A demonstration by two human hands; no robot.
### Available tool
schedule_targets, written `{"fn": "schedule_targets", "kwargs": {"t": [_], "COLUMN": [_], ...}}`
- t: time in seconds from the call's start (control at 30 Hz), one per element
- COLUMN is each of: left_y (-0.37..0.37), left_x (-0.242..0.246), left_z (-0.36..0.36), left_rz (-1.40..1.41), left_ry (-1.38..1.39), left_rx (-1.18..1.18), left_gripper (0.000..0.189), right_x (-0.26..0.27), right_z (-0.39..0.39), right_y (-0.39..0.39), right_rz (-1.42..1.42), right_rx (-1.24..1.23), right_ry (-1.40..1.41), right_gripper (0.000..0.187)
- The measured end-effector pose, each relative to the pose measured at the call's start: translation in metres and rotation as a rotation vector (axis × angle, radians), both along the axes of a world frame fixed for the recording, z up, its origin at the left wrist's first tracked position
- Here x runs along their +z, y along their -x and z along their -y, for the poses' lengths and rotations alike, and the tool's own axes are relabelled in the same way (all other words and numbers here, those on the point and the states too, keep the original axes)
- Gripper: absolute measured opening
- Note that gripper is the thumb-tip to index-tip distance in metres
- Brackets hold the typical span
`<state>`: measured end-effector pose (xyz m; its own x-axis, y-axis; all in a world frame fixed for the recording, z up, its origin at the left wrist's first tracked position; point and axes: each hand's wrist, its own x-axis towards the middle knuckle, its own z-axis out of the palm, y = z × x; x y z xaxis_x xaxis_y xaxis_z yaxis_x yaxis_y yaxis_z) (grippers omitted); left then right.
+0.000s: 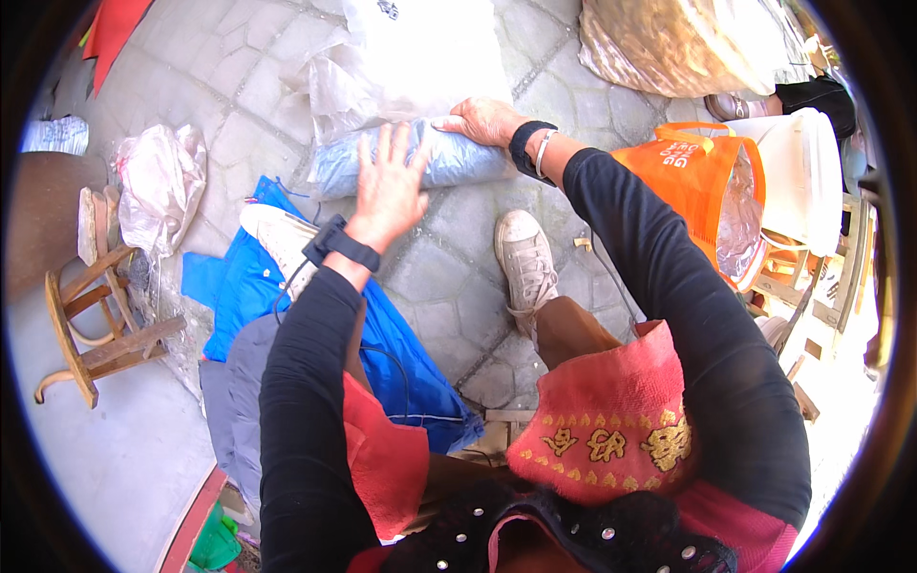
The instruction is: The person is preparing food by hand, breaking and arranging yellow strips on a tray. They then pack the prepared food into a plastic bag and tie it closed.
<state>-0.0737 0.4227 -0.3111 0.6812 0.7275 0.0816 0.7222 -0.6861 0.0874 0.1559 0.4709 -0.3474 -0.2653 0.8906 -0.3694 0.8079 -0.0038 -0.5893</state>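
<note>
On the paving before me lies a blue bundle (458, 166) in clear plastic, lengthwise across my view. My left hand (390, 183) is over its left half, palm down with fingers spread; whether the palm presses on it cannot be made out. At the bundle's far edge, my right hand (487, 120) grips it, thumb along the top and fingertips hidden. Loose plastic sheeting (430, 57), brightly lit, spreads out beyond the bundle.
Blue cloth (243, 265) lies around my left shoe (276, 233). An orange bag (688, 186) stands beside a white bucket (802, 179) at right. A small wooden stool (107, 315) and crumpled plastic bag (161, 186) are left. Another person's shoe (727, 107) shows near a large sack (688, 50).
</note>
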Motion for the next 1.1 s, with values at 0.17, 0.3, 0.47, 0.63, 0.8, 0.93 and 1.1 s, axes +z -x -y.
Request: {"fn": "schedule_targets", "kwargs": {"t": [0.17, 0.3, 0.47, 0.63, 0.8, 0.93, 1.1], "left_y": [-0.013, -0.015, -0.017, -0.025, -0.030, -0.016, -0.013], "left_x": [-0.020, -0.012, -0.005, -0.040, -0.024, 0.005, -0.017], "left_z": [-0.009, 0.006, 0.015, -0.084, -0.108, -0.046, -0.010], "left_rz": [-0.110, -0.138, -0.122, -0.109, 0.091, 0.041, -0.080], "left_ry": [-0.124, 0.086, 0.342, 0.929, 1.104, 0.380, -0.041], "left_rx": [0.026, -0.021, -0.072, -0.096, -0.007, 0.127, 0.037], "left_gripper": [0.092, 0.082, 0.067, 0.057, 0.067, 0.081, 0.072], "right_x": [-0.021, -0.015, 0.030, 0.042, 0.016, 0.014, 0.014], "right_z": [-0.012, 0.003, 0.080, 0.111, 0.053, 0.009, -0.010], "right_y": [-0.004, -0.002, -0.002, 0.001, -0.007, -0.019, -0.013], "right_rz": [0.019, 0.006, 0.100, 0.248, 0.194, 0.030, 0.061], "right_rx": [-0.017, 0.000, 0.114, 0.266, 0.244, 0.130, 0.051], "right_ry": [0.085, 0.323, -0.216, -0.611, -0.497, -0.143, -0.008], "right_gripper": [0.069, 0.071, 0.049, 0.088, 0.079, 0.071, 0.075]}}
